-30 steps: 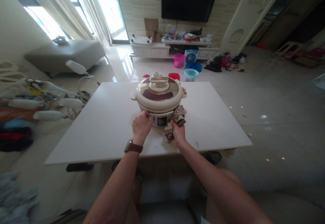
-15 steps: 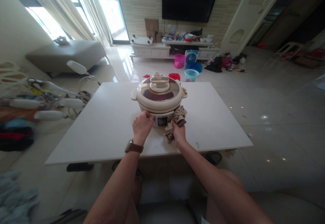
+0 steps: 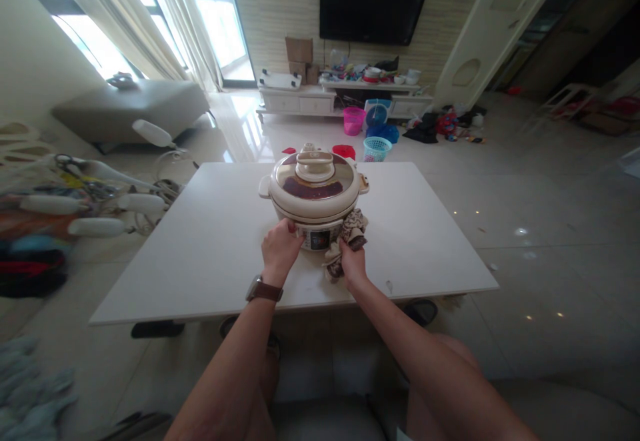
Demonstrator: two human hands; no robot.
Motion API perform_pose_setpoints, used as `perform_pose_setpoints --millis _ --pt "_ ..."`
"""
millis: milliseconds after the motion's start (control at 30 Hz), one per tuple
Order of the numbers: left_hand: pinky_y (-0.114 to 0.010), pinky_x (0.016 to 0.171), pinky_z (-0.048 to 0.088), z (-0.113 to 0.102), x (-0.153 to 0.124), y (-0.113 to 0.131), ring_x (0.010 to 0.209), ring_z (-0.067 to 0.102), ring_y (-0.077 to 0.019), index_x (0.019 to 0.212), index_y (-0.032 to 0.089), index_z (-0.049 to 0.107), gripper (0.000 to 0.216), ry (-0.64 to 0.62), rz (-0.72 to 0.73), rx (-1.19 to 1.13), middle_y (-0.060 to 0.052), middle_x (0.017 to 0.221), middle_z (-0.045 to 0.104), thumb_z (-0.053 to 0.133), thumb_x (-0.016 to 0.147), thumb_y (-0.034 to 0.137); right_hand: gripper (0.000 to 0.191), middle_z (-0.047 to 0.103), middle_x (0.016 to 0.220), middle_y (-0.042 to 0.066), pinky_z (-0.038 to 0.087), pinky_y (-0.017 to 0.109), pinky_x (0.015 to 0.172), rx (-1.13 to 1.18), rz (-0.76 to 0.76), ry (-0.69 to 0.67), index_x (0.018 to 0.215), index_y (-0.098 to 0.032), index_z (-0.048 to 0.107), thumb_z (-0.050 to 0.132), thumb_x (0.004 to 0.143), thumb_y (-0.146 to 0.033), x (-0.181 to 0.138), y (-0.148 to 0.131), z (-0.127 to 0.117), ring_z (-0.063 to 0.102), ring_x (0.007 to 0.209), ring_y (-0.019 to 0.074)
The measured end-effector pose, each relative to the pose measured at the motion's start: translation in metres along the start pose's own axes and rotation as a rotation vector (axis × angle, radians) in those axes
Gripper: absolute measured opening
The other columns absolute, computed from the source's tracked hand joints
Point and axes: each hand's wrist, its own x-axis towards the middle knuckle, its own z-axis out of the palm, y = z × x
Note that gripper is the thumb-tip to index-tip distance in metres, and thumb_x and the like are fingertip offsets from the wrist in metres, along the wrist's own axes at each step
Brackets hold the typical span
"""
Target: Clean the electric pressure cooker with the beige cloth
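Note:
A cream electric cooking pot (image 3: 315,209) stands on the white table (image 3: 210,254), with its lid (image 3: 285,173) on. The lid has a see-through top and a raised handle, and something dark red-brown shows through it. At the pot's front is a small dark panel (image 3: 320,239). My left hand (image 3: 281,249) is closed at the lower left front of the pot, its thumb and fingers against the side. In my right hand (image 3: 352,261) a patterned brown-and-cream cloth (image 3: 354,226) is bunched up, touching the pot's right front.
Beyond the table stand a turquoise basket (image 3: 377,149), a pink basket (image 3: 354,121) and a red container (image 3: 343,152) on the floor. A cluttered white cabinet (image 3: 300,101) sits below a television. White-shaded lamp arms (image 3: 143,202) lie close to the table's left edge.

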Motion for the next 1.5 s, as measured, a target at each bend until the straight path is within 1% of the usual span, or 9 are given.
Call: perform_pose_setpoints --millis 67,233,400,600,867,1167,1300,1433,1500 --pt "-0.036 0.083 0.052 0.0000 0.0002 0.0001 0.105 0.075 -0.0302 0.097 0.027 0.069 0.018 0.000 -0.006 0.007 -0.006 0.105 0.081 0.078 0.085 0.036 0.031 0.083 0.107 0.009 0.063 0.036 0.092 0.006 -0.010 0.002 0.102 -0.018 0.077 0.080 0.075 -0.033 -0.0002 0.0006 -0.0001 0.080 0.104 0.0246" --pt "-0.036 0.084 0.052 0.0001 0.0013 0.0000 0.105 0.075 -0.0301 0.096 0.027 0.069 0.018 0.000 -0.007 0.005 -0.006 0.105 0.081 0.079 0.085 0.037 0.031 0.083 0.106 0.010 0.064 0.035 0.087 0.020 -0.023 0.016 0.102 -0.019 0.077 0.080 0.074 -0.033 -0.0005 0.0020 0.0002 0.080 0.102 0.0247" --pt "-0.037 0.086 0.052 -0.0006 0.0011 0.0009 0.106 0.075 -0.0300 0.096 0.027 0.069 0.017 -0.005 -0.003 0.003 -0.006 0.104 0.081 0.079 0.085 0.035 0.034 0.083 0.107 0.011 0.064 0.038 0.090 0.001 -0.002 0.023 0.104 -0.018 0.077 0.080 0.074 -0.033 0.0001 0.0032 0.0001 0.079 0.104 0.0263" --pt "-0.037 0.085 0.053 -0.0015 -0.0004 0.0008 0.105 0.075 -0.0304 0.098 0.028 0.069 0.018 -0.012 -0.009 0.016 -0.006 0.105 0.081 0.078 0.085 0.037 0.035 0.083 0.109 0.011 0.064 0.038 0.089 0.033 -0.020 0.008 0.105 -0.018 0.077 0.081 0.074 -0.034 0.0003 0.0039 -0.0008 0.079 0.106 0.0270" --pt "-0.039 0.083 0.054 0.0002 0.0014 0.0003 0.104 0.076 -0.0332 0.095 0.027 0.069 0.014 -0.081 -0.020 0.091 -0.008 0.105 0.081 0.075 0.086 0.037 0.035 0.083 0.116 0.010 0.061 0.039 0.099 0.011 0.011 -0.009 0.109 -0.018 0.077 0.080 0.078 -0.034 -0.0021 -0.0008 0.0010 0.078 0.108 0.0252" --pt "-0.039 0.084 0.055 0.0006 -0.0006 0.0016 0.106 0.075 -0.0333 0.097 0.027 0.070 0.017 -0.073 -0.027 0.107 -0.007 0.107 0.081 0.076 0.086 0.039 0.029 0.084 0.104 0.008 0.063 0.035 0.089 0.009 0.048 -0.008 0.102 -0.019 0.078 0.081 0.076 -0.033 0.0005 0.0024 0.0003 0.080 0.101 0.0245" --pt "-0.039 0.083 0.054 0.0009 -0.0011 0.0022 0.106 0.076 -0.0331 0.096 0.027 0.069 0.016 -0.073 -0.026 0.100 -0.007 0.107 0.082 0.076 0.087 0.039 0.031 0.084 0.108 0.008 0.063 0.035 0.091 -0.002 0.049 -0.003 0.105 -0.019 0.078 0.080 0.078 -0.033 -0.0004 0.0014 0.0006 0.080 0.104 0.0244" --pt "-0.039 0.083 0.054 0.0012 -0.0003 0.0017 0.106 0.075 -0.0330 0.096 0.027 0.069 0.017 -0.078 -0.027 0.103 -0.008 0.107 0.081 0.076 0.086 0.039 0.031 0.084 0.106 0.009 0.063 0.036 0.090 -0.011 0.032 0.004 0.105 -0.018 0.079 0.081 0.078 -0.033 -0.0012 0.0017 0.0006 0.080 0.102 0.0252" --pt "-0.039 0.084 0.054 0.0012 0.0002 0.0014 0.106 0.075 -0.0330 0.097 0.027 0.069 0.017 -0.081 -0.022 0.102 -0.008 0.106 0.081 0.076 0.086 0.038 0.031 0.084 0.108 0.010 0.063 0.038 0.093 -0.012 0.019 0.011 0.106 -0.019 0.078 0.081 0.078 -0.033 -0.0013 0.0021 0.0005 0.079 0.104 0.0261"
